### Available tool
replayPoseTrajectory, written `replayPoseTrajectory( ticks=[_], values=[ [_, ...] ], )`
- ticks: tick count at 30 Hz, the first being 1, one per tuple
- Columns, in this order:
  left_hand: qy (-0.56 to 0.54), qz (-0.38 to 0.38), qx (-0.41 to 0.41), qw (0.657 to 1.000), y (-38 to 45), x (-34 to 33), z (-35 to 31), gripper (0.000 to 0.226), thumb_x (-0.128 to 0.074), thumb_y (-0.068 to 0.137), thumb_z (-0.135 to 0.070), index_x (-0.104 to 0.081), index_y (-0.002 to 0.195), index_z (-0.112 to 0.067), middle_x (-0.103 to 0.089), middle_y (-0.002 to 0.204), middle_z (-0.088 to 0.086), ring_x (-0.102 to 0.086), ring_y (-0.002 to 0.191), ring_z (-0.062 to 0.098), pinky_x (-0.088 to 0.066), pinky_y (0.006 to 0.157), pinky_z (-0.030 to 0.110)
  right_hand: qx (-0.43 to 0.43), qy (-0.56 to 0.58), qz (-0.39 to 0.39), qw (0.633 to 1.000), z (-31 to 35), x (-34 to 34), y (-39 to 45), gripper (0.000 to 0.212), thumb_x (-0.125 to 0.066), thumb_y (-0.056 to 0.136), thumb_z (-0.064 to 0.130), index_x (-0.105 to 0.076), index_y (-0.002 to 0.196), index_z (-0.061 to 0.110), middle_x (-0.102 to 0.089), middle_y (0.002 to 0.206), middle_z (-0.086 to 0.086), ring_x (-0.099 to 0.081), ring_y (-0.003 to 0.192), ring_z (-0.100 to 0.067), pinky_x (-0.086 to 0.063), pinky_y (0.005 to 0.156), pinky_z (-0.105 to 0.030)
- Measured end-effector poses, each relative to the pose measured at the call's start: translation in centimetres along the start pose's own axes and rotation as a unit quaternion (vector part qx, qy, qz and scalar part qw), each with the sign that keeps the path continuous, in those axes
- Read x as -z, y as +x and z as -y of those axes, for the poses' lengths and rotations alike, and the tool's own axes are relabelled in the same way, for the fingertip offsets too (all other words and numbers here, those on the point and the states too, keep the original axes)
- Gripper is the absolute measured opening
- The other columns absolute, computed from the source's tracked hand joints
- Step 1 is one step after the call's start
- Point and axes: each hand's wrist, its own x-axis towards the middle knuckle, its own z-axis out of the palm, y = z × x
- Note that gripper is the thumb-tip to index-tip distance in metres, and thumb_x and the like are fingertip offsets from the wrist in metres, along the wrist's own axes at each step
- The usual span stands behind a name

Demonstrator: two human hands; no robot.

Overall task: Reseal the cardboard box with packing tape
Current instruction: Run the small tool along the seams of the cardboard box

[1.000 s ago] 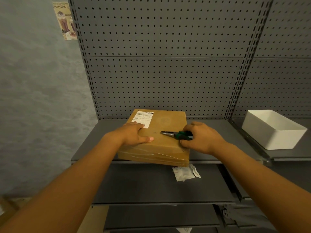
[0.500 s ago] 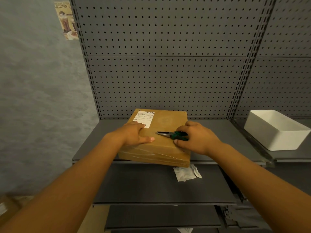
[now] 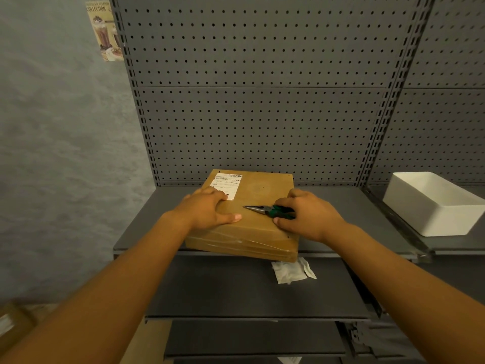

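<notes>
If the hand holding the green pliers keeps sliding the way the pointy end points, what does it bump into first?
Probably the left hand. The right hand holds the pliers flat on the cardboard box, tip aimed toward that hand's thumb; only bare box top lies between.

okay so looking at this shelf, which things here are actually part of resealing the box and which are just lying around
Part of the job:
cardboard box, with clear tape along its near side
left hand, resting on the box top
right hand, gripping the green-handled pliers

Just lying about:
white bin
crumpled white paper on the lower shelf
poster on the wall
</notes>
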Motion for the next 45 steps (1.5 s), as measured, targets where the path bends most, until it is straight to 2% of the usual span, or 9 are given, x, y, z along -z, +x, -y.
replayPoseTrajectory(
  ticks=[6, 13, 21, 34, 38, 41, 45],
  values=[
    [0.001, 0.009, 0.004, 1.0, 0.2, 0.0, 0.1, 0.085, -0.047, 0.077, -0.076, -0.033, 0.145, -0.026, -0.027, 0.154, 0.001, -0.024, 0.14, 0.025, -0.026, 0.113, 0.047, -0.001, -0.006, 0.003, 1.0, 0.0, -0.1, 0.3, 0.047, -0.05, 0.09, 0.052, -0.051, 0.133, 0.032, -0.05, 0.115, 0.003, -0.052, 0.104, -0.017, -0.044, 0.07, -0.03],
    [0.001, 0.016, 0.005, 1.0, 0.2, 0.1, 0.0, 0.086, -0.047, 0.077, -0.077, -0.032, 0.146, -0.027, -0.026, 0.155, 0.001, -0.024, 0.141, 0.026, -0.027, 0.113, 0.047, 0.001, -0.033, -0.009, 0.999, 0.2, -0.1, 0.1, 0.047, -0.047, 0.091, 0.053, -0.05, 0.133, 0.033, -0.05, 0.118, 0.004, -0.054, 0.104, -0.017, -0.05, 0.073, -0.033],
    [-0.002, 0.02, 0.005, 1.0, 0.2, 0.1, 0.0, 0.085, -0.047, 0.078, -0.076, -0.032, 0.146, -0.026, -0.026, 0.155, 0.001, -0.024, 0.14, 0.026, -0.027, 0.113, 0.046, -0.007, -0.033, -0.01, 0.999, 0.2, 0.1, 0.4, 0.047, -0.048, 0.091, 0.053, -0.051, 0.133, 0.032, -0.05, 0.118, 0.003, -0.054, 0.105, -0.018, -0.047, 0.07, -0.031],
    [-0.02, -0.007, 0.0, 1.0, -0.1, -0.6, 0.2, 0.086, -0.046, 0.079, -0.075, -0.031, 0.147, -0.023, -0.027, 0.154, 0.002, -0.027, 0.139, 0.024, -0.03, 0.112, 0.045, -0.024, -0.017, -0.023, 0.999, 0.3, 0.4, 0.5, 0.043, -0.048, 0.091, 0.054, -0.054, 0.128, 0.032, -0.051, 0.115, 0.003, -0.054, 0.104, -0.018, -0.048, 0.072, -0.032],
    [-0.045, -0.042, -0.012, 0.998, -0.5, -0.5, 0.0, 0.077, -0.05, 0.08, -0.071, -0.041, 0.141, -0.025, -0.035, 0.147, 0.0, -0.034, 0.134, 0.021, -0.034, 0.109, 0.041, -0.03, -0.017, -0.03, 0.999, 0.3, 0.6, 0.5, 0.045, -0.047, 0.092, 0.053, -0.053, 0.13, 0.031, -0.051, 0.118, 0.002, -0.053, 0.106, -0.019, -0.049, 0.075, -0.033],
    [-0.017, -0.061, -0.022, 0.998, -0.6, -0.1, -0.2, 0.064, -0.049, 0.086, -0.064, -0.047, 0.136, -0.025, -0.042, 0.142, 0.0, -0.039, 0.128, 0.02, -0.036, 0.106, 0.039, -0.038, -0.014, -0.039, 0.998, 0.3, 0.8, 0.5, 0.044, -0.047, 0.092, 0.053, -0.053, 0.129, 0.031, -0.051, 0.117, 0.002, -0.053, 0.105, -0.019, -0.045, 0.072, -0.031],
    [-0.001, -0.097, -0.028, 0.995, -0.5, 0.7, -0.3, 0.048, -0.047, 0.091, -0.055, -0.055, 0.127, -0.024, -0.054, 0.129, 0.001, -0.05, 0.115, 0.019, -0.043, 0.094, 0.035, -0.045, -0.017, -0.053, 0.997, 0.2, 1.3, 0.4, 0.043, -0.048, 0.092, 0.052, -0.054, 0.128, 0.031, -0.052, 0.115, 0.003, -0.054, 0.101, -0.019, -0.044, 0.069, -0.03]
  ],
)
